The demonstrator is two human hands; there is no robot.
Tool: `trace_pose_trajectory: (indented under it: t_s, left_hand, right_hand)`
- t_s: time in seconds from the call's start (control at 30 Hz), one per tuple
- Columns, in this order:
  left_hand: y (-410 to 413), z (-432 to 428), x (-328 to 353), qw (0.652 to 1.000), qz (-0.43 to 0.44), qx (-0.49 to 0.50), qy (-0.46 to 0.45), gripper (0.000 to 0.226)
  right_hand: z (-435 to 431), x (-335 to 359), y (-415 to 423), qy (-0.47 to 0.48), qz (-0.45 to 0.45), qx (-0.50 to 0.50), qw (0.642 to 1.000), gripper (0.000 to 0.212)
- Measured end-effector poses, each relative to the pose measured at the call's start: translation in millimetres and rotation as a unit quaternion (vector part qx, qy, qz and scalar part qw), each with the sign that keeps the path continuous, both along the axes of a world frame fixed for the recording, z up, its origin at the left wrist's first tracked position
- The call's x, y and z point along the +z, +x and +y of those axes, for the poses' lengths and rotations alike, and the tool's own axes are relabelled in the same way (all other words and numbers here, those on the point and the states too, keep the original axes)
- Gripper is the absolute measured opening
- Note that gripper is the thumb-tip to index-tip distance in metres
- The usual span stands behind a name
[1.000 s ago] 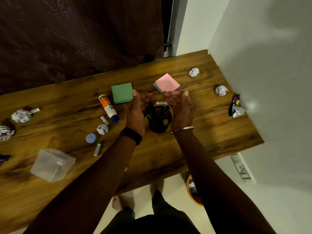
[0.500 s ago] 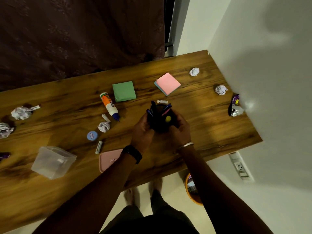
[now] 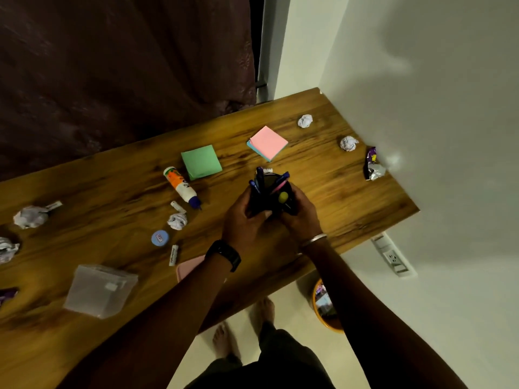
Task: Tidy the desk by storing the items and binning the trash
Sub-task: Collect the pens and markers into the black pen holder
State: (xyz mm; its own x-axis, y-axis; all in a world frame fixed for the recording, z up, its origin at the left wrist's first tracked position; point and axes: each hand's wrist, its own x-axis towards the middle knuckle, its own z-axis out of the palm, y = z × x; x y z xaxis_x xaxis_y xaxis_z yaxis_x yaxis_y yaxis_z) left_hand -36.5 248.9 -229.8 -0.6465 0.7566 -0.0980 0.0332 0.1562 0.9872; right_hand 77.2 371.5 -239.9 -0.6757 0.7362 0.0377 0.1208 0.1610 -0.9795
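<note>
In a white-walled corner, a grained wooden desk (image 3: pixel 351 189) carries crumpled paper (image 3: pixel 305 120). Left hand (image 3: pixel 247 223) and right hand (image 3: pixel 302 217) wrap closed around a black pen holder (image 3: pixel 271 197), mid-desk.

Pen holder (image 3: pixel 271 196) between hands — glue bottle (image 3: pixel 181 186) left; bin (image 3: pixel 325 306) under desk (image 3: pixel 351 197)

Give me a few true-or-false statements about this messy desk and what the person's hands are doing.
1. Both hands, left hand and right hand, hold the black pen holder. True.
2. The glue bottle stands upright. False: it lies on its side.
3. The pink sticky notes sit on a blue pad. True.
4. The clear plastic container is full of crumpled paper. False: the paper balls lie on the desk.
</note>
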Motion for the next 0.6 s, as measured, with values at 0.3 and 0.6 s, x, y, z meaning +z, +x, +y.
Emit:
trace_pose_trajectory:
  t_s: [0.3, 0.6]
  left_hand:
    - [-17, 56, 33, 0.998, 0.006, -0.017, 0.055, 0.067]
    - [-56, 193, 53, 0.996, 0.036, -0.029, 0.077, 0.062]
  right_hand:
    - [48, 34, -8, -0.002, 0.034, -0.039, 0.999, 0.071]
    - [178, 55, -47, 0.014, 0.028, -0.051, 0.998, 0.075]
